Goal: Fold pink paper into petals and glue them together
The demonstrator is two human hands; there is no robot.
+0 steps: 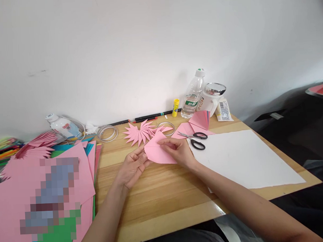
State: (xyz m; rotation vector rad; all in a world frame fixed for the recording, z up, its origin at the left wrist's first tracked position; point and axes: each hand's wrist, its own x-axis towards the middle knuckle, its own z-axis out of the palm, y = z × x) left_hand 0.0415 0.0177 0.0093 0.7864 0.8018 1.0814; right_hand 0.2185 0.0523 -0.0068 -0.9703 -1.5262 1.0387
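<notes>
Head view, pink paper (155,154), held between left grip (133,165) and right grip (181,152)

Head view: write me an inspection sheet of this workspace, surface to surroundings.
Surface: wood-grain tabletop; white sheet at right.
Work items: pink paper held; spiky pink cutout beyond it; black-handled scissors lying by the white sheet; yellow glue stick upright.
Clutter: clear plastic bottle and white mug upright near the wall; coloured paper stack at left.
Hands: left hand and right hand both grip the pink paper.
Cables: thin white cord-like loop beside the white bottle; kind unclear.
Surroundings: white wall behind; dark area at right, details unclear.
</notes>
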